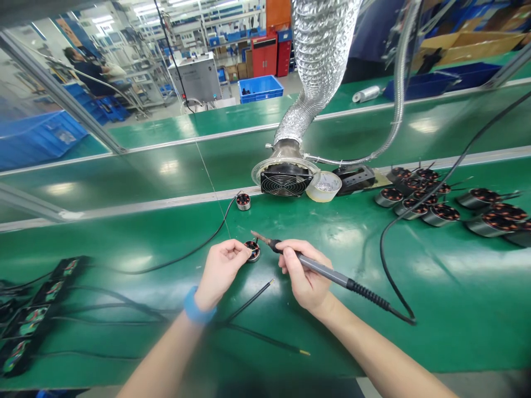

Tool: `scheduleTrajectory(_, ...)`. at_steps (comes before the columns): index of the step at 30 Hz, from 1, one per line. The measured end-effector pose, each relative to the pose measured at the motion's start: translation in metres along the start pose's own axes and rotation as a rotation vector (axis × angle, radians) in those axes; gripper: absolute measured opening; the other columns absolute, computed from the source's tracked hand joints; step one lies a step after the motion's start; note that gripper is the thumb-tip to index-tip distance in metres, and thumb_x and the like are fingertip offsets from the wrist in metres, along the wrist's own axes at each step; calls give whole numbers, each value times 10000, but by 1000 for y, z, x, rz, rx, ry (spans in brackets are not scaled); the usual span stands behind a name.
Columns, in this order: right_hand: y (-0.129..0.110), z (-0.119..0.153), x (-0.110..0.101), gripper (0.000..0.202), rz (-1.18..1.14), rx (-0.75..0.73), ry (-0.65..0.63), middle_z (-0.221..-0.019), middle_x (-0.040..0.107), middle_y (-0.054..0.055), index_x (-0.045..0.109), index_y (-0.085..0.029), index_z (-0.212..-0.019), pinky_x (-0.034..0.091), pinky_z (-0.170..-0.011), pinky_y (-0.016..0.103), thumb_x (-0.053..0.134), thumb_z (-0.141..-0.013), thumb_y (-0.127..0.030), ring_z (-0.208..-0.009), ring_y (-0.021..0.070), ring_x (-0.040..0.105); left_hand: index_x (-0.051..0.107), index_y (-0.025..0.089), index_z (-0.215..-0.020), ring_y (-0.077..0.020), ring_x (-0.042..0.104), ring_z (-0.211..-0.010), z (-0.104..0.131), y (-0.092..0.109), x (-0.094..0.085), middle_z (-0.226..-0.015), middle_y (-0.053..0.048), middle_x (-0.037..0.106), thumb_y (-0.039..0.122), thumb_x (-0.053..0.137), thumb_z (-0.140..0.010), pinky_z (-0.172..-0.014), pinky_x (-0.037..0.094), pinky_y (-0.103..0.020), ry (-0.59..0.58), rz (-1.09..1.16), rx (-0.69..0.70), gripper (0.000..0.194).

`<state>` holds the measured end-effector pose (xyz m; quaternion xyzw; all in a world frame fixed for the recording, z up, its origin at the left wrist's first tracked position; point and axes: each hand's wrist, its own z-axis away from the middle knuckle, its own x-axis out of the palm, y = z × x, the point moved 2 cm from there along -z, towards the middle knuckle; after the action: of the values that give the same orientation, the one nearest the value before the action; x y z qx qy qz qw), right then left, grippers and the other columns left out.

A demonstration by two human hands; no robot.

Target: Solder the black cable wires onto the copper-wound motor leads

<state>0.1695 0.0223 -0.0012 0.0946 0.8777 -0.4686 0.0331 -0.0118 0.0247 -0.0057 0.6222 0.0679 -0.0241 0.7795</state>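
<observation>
Fingers of my left hand are pinched together at the left side of a small round motor stator with copper windings; whether they grip the stator or a thin wire on it is too small to tell. A blue band circles the left wrist. My right hand is wrapped round a grey soldering iron, held like a pen. The iron's brownish tip points left, just above the stator's upper right edge. Below the hands lie black cables with bare ends.
Another stator stands behind, near a fan under a foil duct. A tape roll is beside it. Several larger stators sit at right. A black tray with green boards is at left. A person sits far back.
</observation>
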Motion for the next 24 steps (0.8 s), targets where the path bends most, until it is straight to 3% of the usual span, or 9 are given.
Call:
scheduleTrajectory(4,-1,-9,13,212,35,-85,-148,-937,682,53,666,-229,-1110,574,-764,297,540,-957,-156,-801,155,675,654,149,-683,-83,439,-512,1,3,0,-593,17,590,339,712,-768,-518,336,-215,-3,-28,39,216)
scheduleTrajectory(9,10,-9,27,405,28,-153,-277,-1105,579,71,562,-274,-1312,560,-883,292,495,-961,-83,-948,148,664,672,151,-756,-135,554,-661,5,8,-2,-721,-19,639,334,640,-854,-626,411,-241,-10,-188,183,210)
scheduleTrajectory(13,14,-5,31,447,57,-188,-324,-1122,540,66,518,-295,-1349,554,-895,307,460,-965,-75,-957,148,643,659,169,-777,-130,542,-678,10,10,-3,-753,-11,602,282,553,-928,-629,399,-241,-10,-375,334,216)
scheduleTrajectory(18,11,-4,29,459,89,-218,-311,-1083,544,60,529,-289,-1335,562,-854,292,469,-941,-62,-957,162,636,663,194,-897,-125,527,-675,16,13,-3,-798,-4,589,200,590,-900,-603,403,-231,33,-561,473,74)
scheduleTrajectory(24,10,-4,27,433,100,-221,-272,-1056,570,61,552,-287,-1298,568,-854,299,485,-936,-60,-937,168,643,674,212,-966,-153,605,-806,14,13,-5,-889,-39,628,215,521,-971,-743,470,-260,9,-691,665,154)
